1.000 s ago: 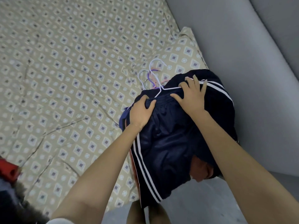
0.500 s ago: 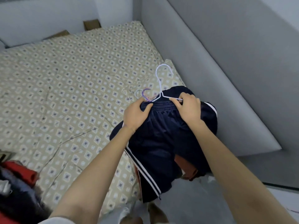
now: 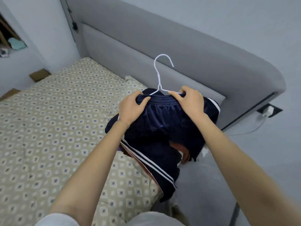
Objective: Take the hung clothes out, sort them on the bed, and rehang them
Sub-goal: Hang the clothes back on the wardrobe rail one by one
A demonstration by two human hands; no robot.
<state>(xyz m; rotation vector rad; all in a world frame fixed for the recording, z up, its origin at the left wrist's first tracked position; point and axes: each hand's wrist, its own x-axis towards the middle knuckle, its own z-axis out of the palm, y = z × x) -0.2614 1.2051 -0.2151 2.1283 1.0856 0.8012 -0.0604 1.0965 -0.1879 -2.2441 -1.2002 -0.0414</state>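
Navy shorts (image 3: 156, 128) with white side stripes hang from a white wire hanger (image 3: 160, 75), lifted above the bed's edge. My left hand (image 3: 132, 108) grips the left end of the waistband. My right hand (image 3: 189, 101) pinches the right end of the waistband together with the hanger's wire. The hook stands upright above my hands. A reddish-brown garment (image 3: 182, 149) peeks out beneath the shorts; what it rests on is hidden.
The bed (image 3: 57, 128) has a beige diamond-patterned cover and spreads to the left. A grey padded headboard (image 3: 179, 51) runs behind. A pillow (image 3: 130, 84) lies by the headboard. A wall socket with a white charger (image 3: 268, 110) is at the right.
My hands have raised the shorts and hanger off the pile near the pillow. The other hangers beside it have dropped out of sight, and the view has tilted up toward the headboard.
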